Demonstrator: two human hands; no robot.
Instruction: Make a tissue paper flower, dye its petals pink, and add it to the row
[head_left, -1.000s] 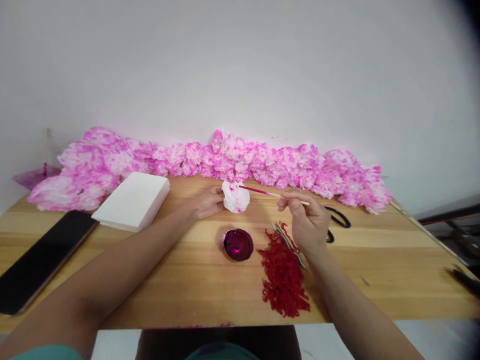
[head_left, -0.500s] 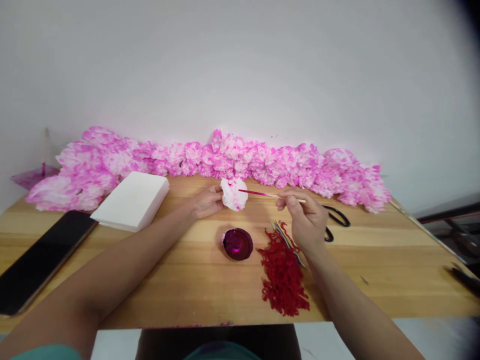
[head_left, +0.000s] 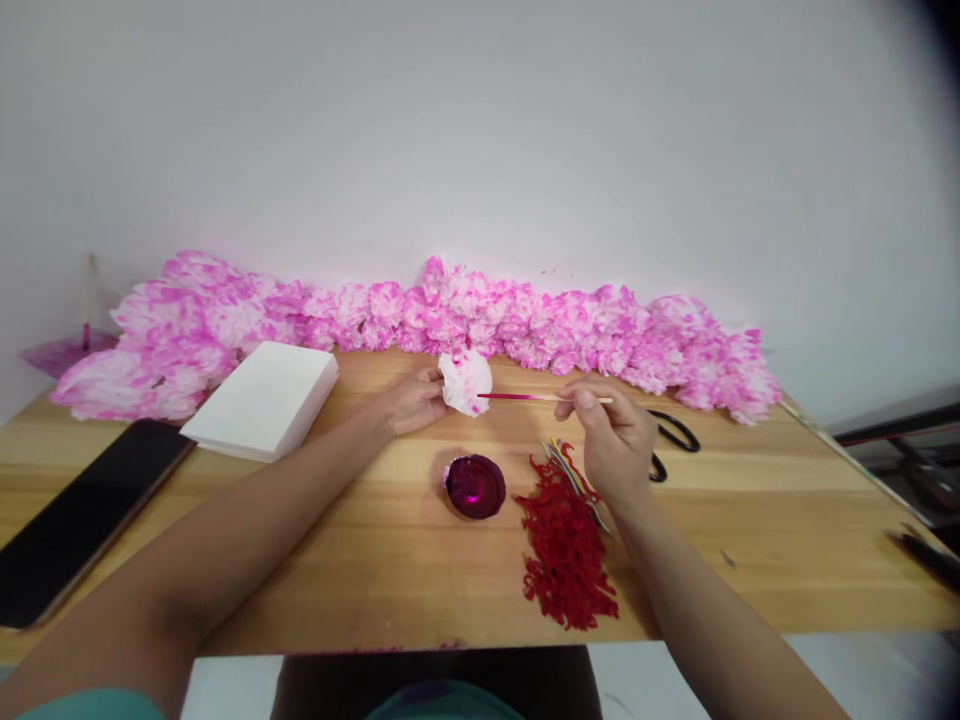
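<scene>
1. Paper flower (head_left: 466, 380), white with pink blotches: it is held up over the middle of the table (head_left: 360, 580), nearer the far edge than the near one.
2. Left hand (head_left: 415, 402): the fingers pinch the flower at its left side.
3. Right hand (head_left: 611, 430): the thumb and fingers grip a thin stick (head_left: 517, 397), its stained red end pointing left and overlapping the flower's lower part; whether it touches is hard to tell.
4. Small bowl (head_left: 498, 485) of dark purple liquid: midway between the near and far edges, below the flower.
5. Red strands (head_left: 570, 555): bunched right of the bowl, reaching toward the near edge.
6. Black looped handles (head_left: 697, 443): just beside the right hand, which hides the rest.
7. White paper stack (head_left: 262, 395) and phone (head_left: 82, 520): toward the left edge.
8. Pink-and-white flowers (head_left: 375, 310): heaped along the far edge, against the wall (head_left: 480, 130).
</scene>
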